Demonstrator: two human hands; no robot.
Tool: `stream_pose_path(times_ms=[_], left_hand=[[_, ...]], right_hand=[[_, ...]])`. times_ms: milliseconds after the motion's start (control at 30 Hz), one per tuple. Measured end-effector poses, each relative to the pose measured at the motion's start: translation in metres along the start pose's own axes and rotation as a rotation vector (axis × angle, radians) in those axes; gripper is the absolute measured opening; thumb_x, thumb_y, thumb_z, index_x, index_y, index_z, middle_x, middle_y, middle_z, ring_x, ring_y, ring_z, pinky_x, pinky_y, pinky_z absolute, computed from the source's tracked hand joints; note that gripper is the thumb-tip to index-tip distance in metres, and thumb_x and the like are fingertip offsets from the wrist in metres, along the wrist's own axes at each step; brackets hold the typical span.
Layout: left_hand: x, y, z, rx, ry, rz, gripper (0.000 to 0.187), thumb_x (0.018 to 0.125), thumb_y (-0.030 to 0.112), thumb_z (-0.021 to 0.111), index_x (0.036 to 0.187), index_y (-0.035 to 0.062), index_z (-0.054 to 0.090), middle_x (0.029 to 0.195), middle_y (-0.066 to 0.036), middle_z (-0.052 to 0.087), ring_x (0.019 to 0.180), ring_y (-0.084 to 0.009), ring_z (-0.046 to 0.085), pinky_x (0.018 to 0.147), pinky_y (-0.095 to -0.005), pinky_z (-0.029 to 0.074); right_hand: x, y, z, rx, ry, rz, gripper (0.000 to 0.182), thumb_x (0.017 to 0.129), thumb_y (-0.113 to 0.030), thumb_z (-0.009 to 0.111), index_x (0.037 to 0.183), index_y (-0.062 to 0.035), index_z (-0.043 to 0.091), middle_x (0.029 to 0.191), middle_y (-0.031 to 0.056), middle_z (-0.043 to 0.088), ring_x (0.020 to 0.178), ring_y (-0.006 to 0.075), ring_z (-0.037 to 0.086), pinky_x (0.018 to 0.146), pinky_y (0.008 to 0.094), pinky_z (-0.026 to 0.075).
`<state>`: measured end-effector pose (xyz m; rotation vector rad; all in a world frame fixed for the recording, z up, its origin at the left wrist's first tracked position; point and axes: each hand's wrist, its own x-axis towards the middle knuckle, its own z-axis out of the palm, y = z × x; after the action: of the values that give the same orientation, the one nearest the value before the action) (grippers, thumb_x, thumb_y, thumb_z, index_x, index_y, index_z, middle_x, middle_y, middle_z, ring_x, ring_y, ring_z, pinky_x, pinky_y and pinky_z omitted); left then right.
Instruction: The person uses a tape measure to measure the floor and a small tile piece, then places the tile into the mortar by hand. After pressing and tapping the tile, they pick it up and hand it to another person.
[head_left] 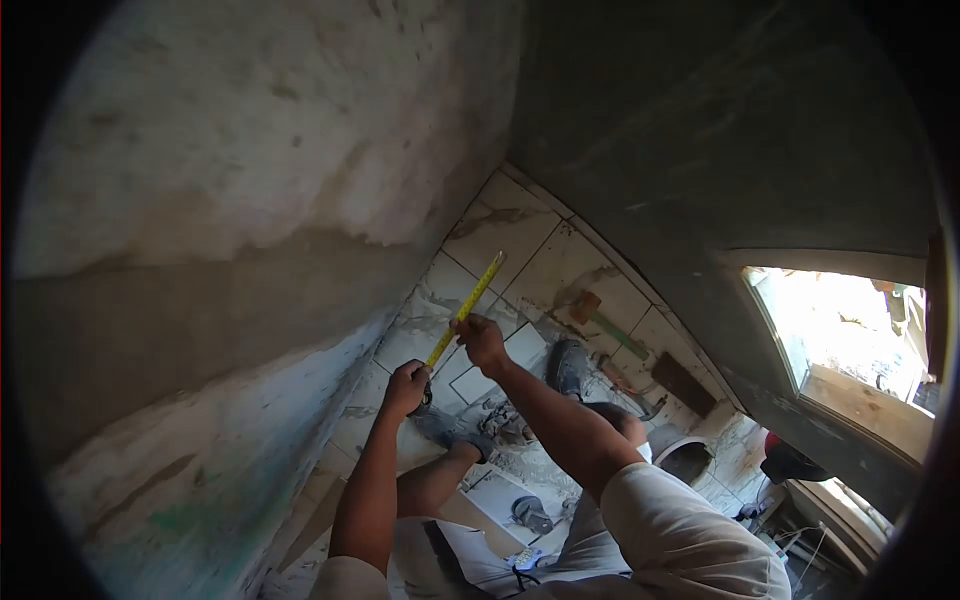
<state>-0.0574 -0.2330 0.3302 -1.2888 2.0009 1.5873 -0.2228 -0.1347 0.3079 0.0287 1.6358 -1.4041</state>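
Observation:
A yellow tape measure blade [482, 287] runs out at a slant over the tiled floor, its free end pointing up towards the corner. My left hand [405, 387] is closed around the tape measure's dark case [427, 398], which is mostly hidden behind the fingers. Further along the blade, my right hand [483, 343] pinches it between thumb and fingers. The free end of the blade extends beyond my right hand. Both hands are held out in front of me, above my feet.
Light tiles [525, 255] meet a stained wall [230, 200] and a dark wall [690, 130]. On the floor lie a green-handled mallet [622, 335], a hammer-like tool [625, 380], a brown board [684, 386] and rubble [508, 422]. A round bucket [685, 460] stands right, below a bright opening [850, 325].

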Motion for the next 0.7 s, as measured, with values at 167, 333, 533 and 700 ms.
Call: stream_pose_path(times_ms=[167, 333, 533, 700], left_hand=[[0.114, -0.124, 0.027, 0.201, 0.193, 0.082, 0.017, 0.087, 0.016, 0.056, 0.091, 0.0003, 0.06, 0.074, -0.019, 0.062, 0.071, -0.0367, 0.061, 0.064, -0.0407, 0.046], [0.195, -0.177, 0.036, 0.478, 0.483, 0.149, 0.018, 0.089, 0.017, 0.054, 0.093, 0.0009, 0.061, 0.089, -0.023, 0.063, 0.083, -0.041, 0.06, 0.071, -0.0456, 0.047], [0.235, -0.156, 0.049, 0.518, 0.546, -0.073, 0.02, 0.091, 0.023, 0.051, 0.098, 0.0063, 0.061, 0.093, -0.021, 0.064, 0.087, -0.0413, 0.061, 0.075, -0.0478, 0.048], [0.246, -0.155, 0.058, 0.553, 0.558, -0.063, 0.022, 0.091, 0.026, 0.05, 0.101, 0.0098, 0.06, 0.095, -0.02, 0.065, 0.089, -0.042, 0.061, 0.076, -0.0497, 0.048]], right_hand=[[0.203, 0.07, -0.042, -0.042, 0.16, -0.096, 0.028, 0.09, -0.03, 0.064, 0.085, -0.0023, 0.065, 0.071, 0.0023, 0.059, 0.062, 0.0089, 0.053, 0.056, 0.0255, 0.044], [0.349, 0.129, -0.05, -0.263, 0.18, -0.258, 0.021, 0.089, -0.025, 0.064, 0.088, -0.0034, 0.065, 0.07, 0.0028, 0.061, 0.06, 0.0093, 0.057, 0.052, 0.0256, 0.045], [0.397, 0.112, -0.042, -0.766, 0.294, -0.51, 0.019, 0.091, -0.02, 0.061, 0.094, -0.0017, 0.065, 0.075, 0.0079, 0.065, 0.053, 0.0137, 0.059, 0.047, 0.0274, 0.047], [0.434, 0.106, -0.05, -0.405, 0.186, -0.283, 0.025, 0.093, -0.024, 0.059, 0.089, 0.0001, 0.064, 0.068, 0.0099, 0.063, 0.049, 0.0174, 0.058, 0.044, 0.0318, 0.046]])
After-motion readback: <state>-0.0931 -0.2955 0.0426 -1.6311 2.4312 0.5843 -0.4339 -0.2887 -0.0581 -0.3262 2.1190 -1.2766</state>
